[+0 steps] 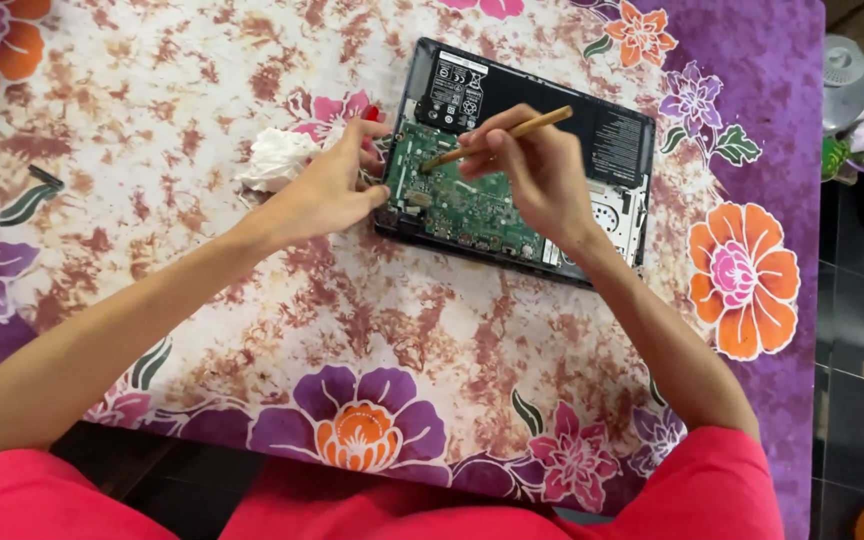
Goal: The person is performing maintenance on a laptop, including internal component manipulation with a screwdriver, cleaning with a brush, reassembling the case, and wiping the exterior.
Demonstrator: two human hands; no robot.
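Head view looks straight down on a table draped in a flowered cloth (252, 320), purple at the edges with orange and pink blooms, and on it, toward the far right, lies an opened laptop (522, 160) with its bottom cover off, the black battery (552, 105) along its far side and the green circuit board (452, 200) exposed on the near left. The right hand (537, 175) is curled shut around a slim wooden-handled brush (497, 137), held like a pencil, its working end down on the board near the left middle. The left hand (337, 185) rests at the laptop's left edge, fingers partly bent, thumb and fingertips pressing the rim of the case; it holds nothing loose that I can see. Just left of that hand sits a crumpled white tissue (274, 157), touching the cloth and close to the knuckles. A small dark strip (45, 177) lies well apart on the far left. From where things stand, I would judge the work to be mid-cleaning of the board, with the brush tip on the components. A following stroke would call for light pressure and a steady case, since the board's small parts look delicate and the tip is hard to see under the fingers.
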